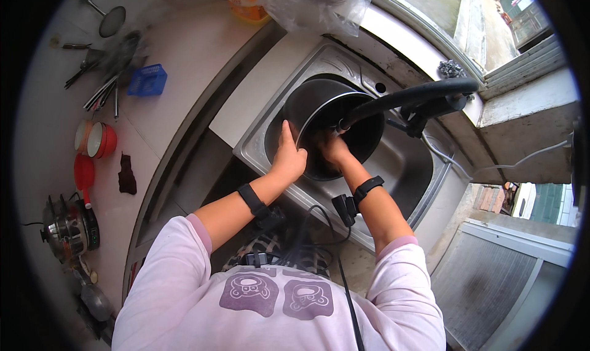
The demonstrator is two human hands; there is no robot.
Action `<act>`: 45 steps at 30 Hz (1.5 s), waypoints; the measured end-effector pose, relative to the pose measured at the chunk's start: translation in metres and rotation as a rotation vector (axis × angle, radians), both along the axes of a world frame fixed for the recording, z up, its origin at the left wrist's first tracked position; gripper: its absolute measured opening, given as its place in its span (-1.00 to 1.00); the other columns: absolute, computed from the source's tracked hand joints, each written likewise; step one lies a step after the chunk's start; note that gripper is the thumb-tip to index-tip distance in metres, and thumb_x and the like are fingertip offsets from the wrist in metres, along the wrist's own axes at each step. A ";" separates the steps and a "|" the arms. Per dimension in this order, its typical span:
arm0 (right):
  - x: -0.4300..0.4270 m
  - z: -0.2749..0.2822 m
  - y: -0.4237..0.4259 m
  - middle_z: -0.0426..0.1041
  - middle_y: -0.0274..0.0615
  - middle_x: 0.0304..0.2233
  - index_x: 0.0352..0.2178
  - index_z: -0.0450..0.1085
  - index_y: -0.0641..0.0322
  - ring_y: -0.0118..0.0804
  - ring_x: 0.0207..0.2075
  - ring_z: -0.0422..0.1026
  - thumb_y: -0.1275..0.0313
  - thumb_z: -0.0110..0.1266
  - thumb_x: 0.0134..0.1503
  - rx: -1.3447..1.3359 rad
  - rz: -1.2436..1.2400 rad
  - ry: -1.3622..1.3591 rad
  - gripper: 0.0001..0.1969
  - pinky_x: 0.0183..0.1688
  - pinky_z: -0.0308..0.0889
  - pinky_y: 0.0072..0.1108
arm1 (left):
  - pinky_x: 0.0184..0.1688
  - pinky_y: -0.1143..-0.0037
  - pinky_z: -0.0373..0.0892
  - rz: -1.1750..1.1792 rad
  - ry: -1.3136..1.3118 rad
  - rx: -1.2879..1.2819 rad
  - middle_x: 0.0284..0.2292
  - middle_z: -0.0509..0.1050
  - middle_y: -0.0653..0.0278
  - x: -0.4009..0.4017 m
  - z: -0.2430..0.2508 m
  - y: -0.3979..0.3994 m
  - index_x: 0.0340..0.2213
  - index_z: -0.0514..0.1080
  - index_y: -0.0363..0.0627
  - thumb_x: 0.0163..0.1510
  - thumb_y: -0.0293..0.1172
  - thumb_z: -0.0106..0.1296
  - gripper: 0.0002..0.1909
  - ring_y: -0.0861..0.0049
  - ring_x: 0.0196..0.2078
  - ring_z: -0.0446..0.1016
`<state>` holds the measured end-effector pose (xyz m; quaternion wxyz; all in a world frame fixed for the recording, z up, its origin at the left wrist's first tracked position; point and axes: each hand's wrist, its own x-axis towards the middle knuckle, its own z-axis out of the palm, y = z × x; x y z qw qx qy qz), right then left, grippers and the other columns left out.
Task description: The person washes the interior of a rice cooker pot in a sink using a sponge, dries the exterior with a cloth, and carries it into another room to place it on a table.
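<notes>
A large dark metal pot [313, 103] lies tilted in the stainless steel sink [410, 166], its mouth turned toward me. My left hand [289, 156] holds the pot's near-left rim, thumb over the edge and fingers along the outer wall. Inside the pot is my right hand [333, 149], below the spout of the black faucet [410, 93]. Blur and shadow hide its fingers, so whether it grasps something is not visible. Both wrists wear black straps with small devices.
A steel wool scrubber [451, 69] sits on the window ledge behind the faucet. Left of the sink, the counter holds a blue plastic basket [147, 80], red bowls [102, 140] and a glass-lidded electric pot [64, 231]. A clear plastic bag [318, 10] lies near the yellow jug [246, 3]. Black cables hang before my waist.
</notes>
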<state>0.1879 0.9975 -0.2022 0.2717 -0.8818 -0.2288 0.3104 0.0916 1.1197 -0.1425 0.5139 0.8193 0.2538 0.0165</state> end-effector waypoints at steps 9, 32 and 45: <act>-0.040 0.023 -0.042 0.38 0.02 -0.20 -0.30 0.32 0.31 -0.04 -0.19 0.34 0.26 -0.03 0.01 0.237 0.053 -0.081 -0.68 -0.10 0.21 -0.45 | -0.13 0.47 0.33 0.026 -0.028 -0.141 0.03 0.16 -0.07 0.011 -0.011 -0.010 0.16 -0.30 -0.16 -0.10 -0.56 -0.21 -0.19 0.18 -0.06 0.31; -0.057 0.070 -0.077 0.40 -0.19 -0.36 -0.31 0.42 0.11 -0.10 -0.25 0.36 0.10 -0.07 0.01 0.279 0.447 -0.359 -0.64 -0.22 0.25 -0.34 | -0.62 0.20 0.45 0.126 0.293 -0.604 -0.19 0.27 -0.04 0.022 0.038 -0.003 -0.12 0.04 -0.21 -0.05 -0.49 -0.15 -0.57 0.09 -0.30 0.44; -0.056 0.071 -0.083 0.29 -0.36 -0.54 -0.59 0.30 0.07 -0.34 -0.45 0.32 0.45 -0.06 -0.17 0.225 0.452 -0.930 -0.97 -0.41 0.21 -0.54 | -0.46 0.22 0.46 0.336 0.226 -0.698 -0.24 0.32 0.04 -0.004 0.051 -0.035 -0.05 0.00 -0.08 -0.19 -0.45 -0.06 -0.39 0.23 -0.40 0.45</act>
